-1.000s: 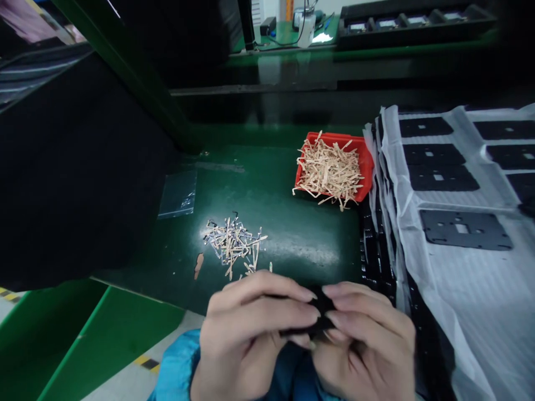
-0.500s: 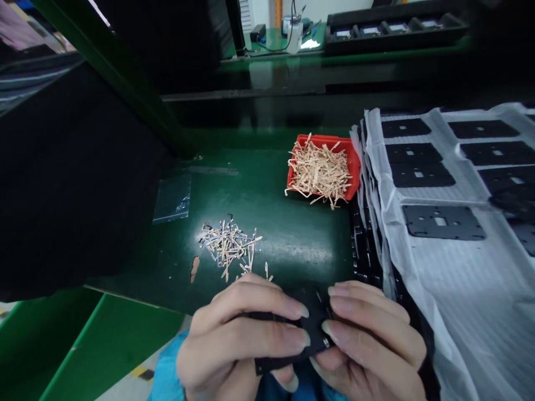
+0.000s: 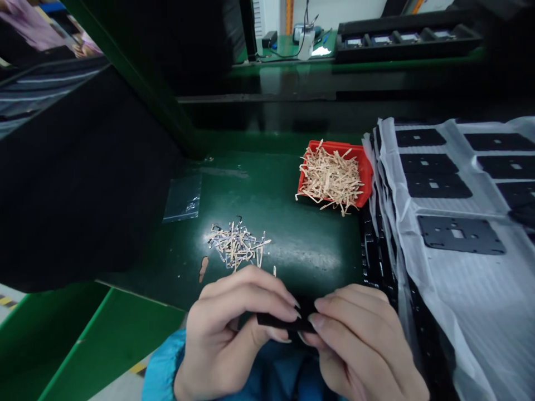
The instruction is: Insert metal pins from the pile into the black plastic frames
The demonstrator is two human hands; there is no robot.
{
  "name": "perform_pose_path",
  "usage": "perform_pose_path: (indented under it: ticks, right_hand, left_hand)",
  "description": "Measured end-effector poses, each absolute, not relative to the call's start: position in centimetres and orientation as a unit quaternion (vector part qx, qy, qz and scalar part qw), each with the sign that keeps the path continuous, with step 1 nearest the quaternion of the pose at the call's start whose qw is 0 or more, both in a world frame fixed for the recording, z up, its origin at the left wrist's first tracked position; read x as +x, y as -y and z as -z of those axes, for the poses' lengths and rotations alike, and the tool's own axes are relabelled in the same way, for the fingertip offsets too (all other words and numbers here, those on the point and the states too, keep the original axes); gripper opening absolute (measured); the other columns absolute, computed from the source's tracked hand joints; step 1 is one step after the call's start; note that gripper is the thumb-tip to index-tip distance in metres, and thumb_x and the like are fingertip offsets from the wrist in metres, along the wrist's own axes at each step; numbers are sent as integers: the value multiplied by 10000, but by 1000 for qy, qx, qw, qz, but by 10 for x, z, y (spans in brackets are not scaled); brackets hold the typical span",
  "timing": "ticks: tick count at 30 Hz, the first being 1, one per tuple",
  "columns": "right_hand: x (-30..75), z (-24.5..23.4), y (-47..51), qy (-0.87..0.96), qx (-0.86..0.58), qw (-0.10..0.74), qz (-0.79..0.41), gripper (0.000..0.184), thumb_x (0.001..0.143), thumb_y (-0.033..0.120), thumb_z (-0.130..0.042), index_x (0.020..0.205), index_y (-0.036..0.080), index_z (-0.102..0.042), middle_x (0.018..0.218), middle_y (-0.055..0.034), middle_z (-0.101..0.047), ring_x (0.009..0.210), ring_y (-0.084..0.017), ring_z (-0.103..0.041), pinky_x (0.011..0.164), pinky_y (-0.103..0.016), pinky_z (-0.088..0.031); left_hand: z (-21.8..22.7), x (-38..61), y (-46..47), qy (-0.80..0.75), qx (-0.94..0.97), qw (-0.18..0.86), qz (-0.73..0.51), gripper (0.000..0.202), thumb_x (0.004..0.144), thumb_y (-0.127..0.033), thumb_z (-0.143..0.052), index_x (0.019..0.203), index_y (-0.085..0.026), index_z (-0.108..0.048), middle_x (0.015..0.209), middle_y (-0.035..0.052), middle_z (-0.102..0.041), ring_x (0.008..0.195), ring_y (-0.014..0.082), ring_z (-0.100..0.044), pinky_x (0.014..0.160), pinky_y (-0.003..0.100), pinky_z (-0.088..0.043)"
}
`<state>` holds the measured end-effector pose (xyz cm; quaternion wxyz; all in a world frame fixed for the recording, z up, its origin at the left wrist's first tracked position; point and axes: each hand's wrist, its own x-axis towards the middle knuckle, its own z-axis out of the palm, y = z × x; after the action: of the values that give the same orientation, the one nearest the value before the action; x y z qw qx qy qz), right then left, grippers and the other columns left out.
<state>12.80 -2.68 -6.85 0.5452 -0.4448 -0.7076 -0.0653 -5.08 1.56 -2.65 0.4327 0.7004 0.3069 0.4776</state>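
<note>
My left hand and my right hand meet at the near edge of the green table. Both pinch a flat black plate between fingertips and thumbs; it lies nearly edge-on and is mostly hidden by the fingers. Just beyond my left hand lies a small pile of tan strips. A red tray heaped with more tan strips stands further back to the right.
At the right, white foam sheets carry several black plates, stacked over black trays. A small clear bag lies at the left. A large dark panel and a green post stand at the left.
The black plate has turned from facing me to nearly edge-on, and both hands have regripped it at the fingertips. The camera has shifted slightly.
</note>
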Motion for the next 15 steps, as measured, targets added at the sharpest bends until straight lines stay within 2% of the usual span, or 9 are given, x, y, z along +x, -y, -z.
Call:
perform_pose_path:
  ticks: [6, 11, 15]
  right_hand:
    - [119, 73, 21, 722, -427, 544, 25, 205, 971, 67, -617, 785, 133, -672, 782, -64, -720, 748, -180, -688, 655, -339, -588]
    - [112, 78, 23, 722, -428, 542, 41, 186, 943, 48, -647, 770, 112, -671, 750, -74, -704, 728, -184, -662, 624, -350, -578]
    - [117, 75, 21, 713, -435, 547, 51, 189, 944, 93, -692, 764, 146, -681, 741, -45, -741, 702, -182, -733, 603, -329, -622]
  left_hand:
    - [26, -57, -17, -341, 696, 438, -456, 83, 930, -100, -740, 915, -147, -806, 831, 82, -794, 739, 190, -775, 669, 245, -656]
    - [29, -59, -19, -353, 694, 420, -466, 102, 918, -80, -740, 892, -157, -801, 806, 70, -791, 692, 177, -767, 642, 238, -653]
    - [33, -62, -16, -316, 710, 390, -494, 123, 916, -46, -737, 934, -153, -796, 887, 66, -794, 706, 160, -774, 625, 219, -654]
